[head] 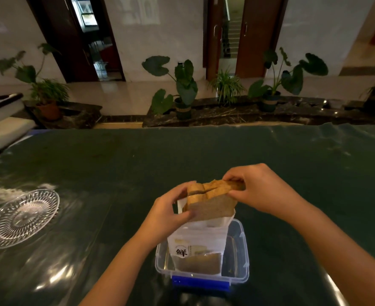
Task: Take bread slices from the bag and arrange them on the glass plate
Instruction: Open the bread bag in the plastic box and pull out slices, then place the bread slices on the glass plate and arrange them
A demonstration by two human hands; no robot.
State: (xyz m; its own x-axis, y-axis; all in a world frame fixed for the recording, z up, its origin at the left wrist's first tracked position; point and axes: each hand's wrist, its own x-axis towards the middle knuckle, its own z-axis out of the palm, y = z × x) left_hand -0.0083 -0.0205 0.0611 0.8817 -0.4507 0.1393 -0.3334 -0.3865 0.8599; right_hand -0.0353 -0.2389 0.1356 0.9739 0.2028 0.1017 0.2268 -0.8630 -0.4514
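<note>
Hands up over the box, both busy on the loaf! The left hand (171,208) curls around the near-left corner of the brown sliced bread loaf (213,202), thumb pressed on the front slice face, fingers wrapped behind. The right hand (259,191) comes in from the right, wrist bent, thumb and fingertips pinched closed on the crust at the top right of the slices. Both forearms reach in from the near edge of the table, angled toward each other.

The bread stands half out of the white printed plastic bread bag (195,246), which sits upright inside a clear rectangular plastic storage box with a blue clip (237,257). That box rests near the near edge of the table, a little right of centre. More bread shows through the bag's clear lower window.

The round cut-glass plate (21,217) lies well apart, out by the left edge, with no bread on it.

Underfoot for all of it: a dark green table (182,151) under a glossy clear cover, catching glare at the left. Beyond the far edge, pale polished floor, potted broad-leaf green plants (182,89) along a dark stone border, pale walls and dark brown wooden doors (257,36).
</note>
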